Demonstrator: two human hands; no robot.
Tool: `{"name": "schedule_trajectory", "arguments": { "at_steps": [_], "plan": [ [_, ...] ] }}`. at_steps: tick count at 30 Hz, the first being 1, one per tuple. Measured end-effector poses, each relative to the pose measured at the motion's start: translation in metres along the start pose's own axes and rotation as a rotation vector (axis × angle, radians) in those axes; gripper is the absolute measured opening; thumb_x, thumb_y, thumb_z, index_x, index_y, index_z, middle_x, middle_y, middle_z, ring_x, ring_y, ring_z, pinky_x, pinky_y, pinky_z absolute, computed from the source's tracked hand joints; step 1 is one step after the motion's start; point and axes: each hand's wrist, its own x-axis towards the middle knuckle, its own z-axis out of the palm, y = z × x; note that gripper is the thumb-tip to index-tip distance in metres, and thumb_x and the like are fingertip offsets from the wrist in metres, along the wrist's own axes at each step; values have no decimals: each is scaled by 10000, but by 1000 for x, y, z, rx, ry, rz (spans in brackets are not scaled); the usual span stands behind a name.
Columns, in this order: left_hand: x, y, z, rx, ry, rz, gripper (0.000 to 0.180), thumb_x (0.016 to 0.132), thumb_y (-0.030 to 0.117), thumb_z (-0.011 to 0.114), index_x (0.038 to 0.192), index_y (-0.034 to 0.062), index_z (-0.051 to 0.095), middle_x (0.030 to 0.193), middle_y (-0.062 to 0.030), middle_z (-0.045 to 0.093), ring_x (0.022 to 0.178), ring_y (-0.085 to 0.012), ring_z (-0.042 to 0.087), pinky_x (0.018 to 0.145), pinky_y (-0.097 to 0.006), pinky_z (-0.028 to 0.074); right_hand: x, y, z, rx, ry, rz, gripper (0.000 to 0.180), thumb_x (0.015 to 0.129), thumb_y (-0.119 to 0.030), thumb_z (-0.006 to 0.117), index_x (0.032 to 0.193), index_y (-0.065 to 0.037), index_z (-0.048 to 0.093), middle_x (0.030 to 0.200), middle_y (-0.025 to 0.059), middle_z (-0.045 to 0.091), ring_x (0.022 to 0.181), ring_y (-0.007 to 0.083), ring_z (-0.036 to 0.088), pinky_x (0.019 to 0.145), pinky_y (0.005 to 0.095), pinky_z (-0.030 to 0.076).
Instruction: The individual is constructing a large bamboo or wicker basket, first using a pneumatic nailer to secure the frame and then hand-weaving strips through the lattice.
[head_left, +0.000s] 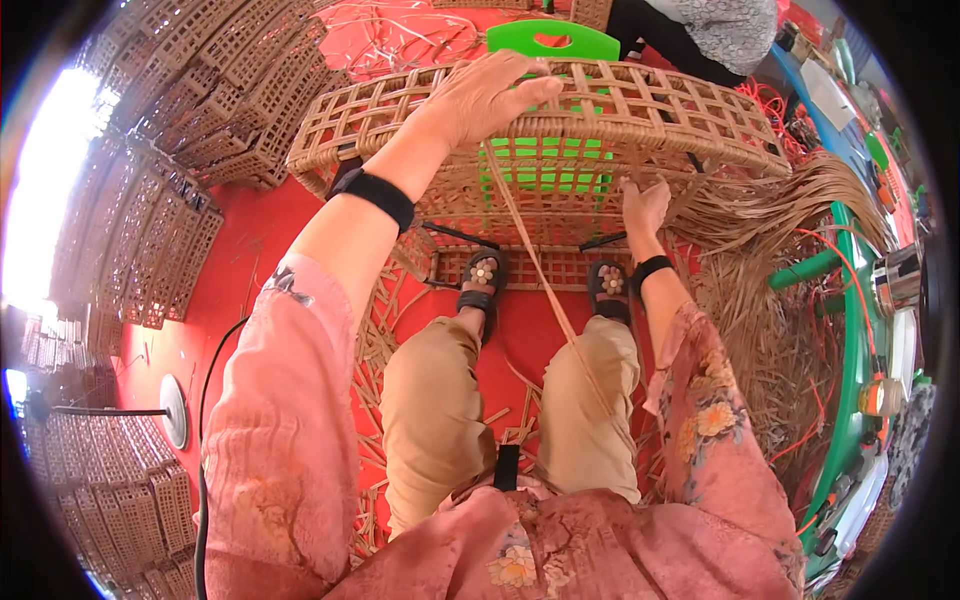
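A long woven basket (690,115) of tan strips lies on its side before my knees, with dark bars of a frame under it. My left hand (490,98) is closed over its upper edge, thumb along the weave and some fingertips hidden. A loose tan strip (540,260) hangs from below that hand down to my right thigh. My right hand (645,208) is lower, at the basket's right underside, its fingers curled in; what they hold I cannot make out.
A green plastic chair (555,40) stands behind the basket. Stacked woven baskets (240,90) rise at the left. Tan strips (800,210) drape at the right beside a green-edged table (850,380). Strip scraps litter the red floor (250,230). Another person (700,30) is at the far right.
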Motion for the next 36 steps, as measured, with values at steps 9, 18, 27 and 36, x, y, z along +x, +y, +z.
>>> {"name": "schedule_trajectory", "arguments": {
  "at_steps": [9,18,27,36],
  "plan": [
    [8,-9,4,-36,5,-23,667,929,647,378,1196,92,634,1230,-152,599,1196,-305,526,1019,-427,386,-83,-49,-7,807,-990,285,369,893,-373,676,1058,-43,661,681,7,594,641,125,629,634,266,533],
    [5,-4,4,49,-27,-67,700,945,643,356,1214,48,609,1224,-163,589,1185,-313,529,1011,-411,394,-142,-106,-66,1002,-1122,430,260,958,-148,581,1176,-6,595,788,44,651,655,144,639,553,240,510],
    [2,1,7,41,37,-110,686,882,698,419,1177,128,661,1235,-155,593,1203,-324,521,1030,-432,388,-137,-53,-212,494,-907,249,254,885,-173,654,1057,2,593,652,-42,488,484,38,410,436,191,302],
    [-8,16,2,222,-36,-77,788,857,725,458,1258,58,579,1260,-161,575,1213,-326,516,1028,-443,386,-215,99,-365,-478,-611,70,368,897,-350,607,758,-17,675,724,122,662,707,232,645,637,376,487]
  ]
}}
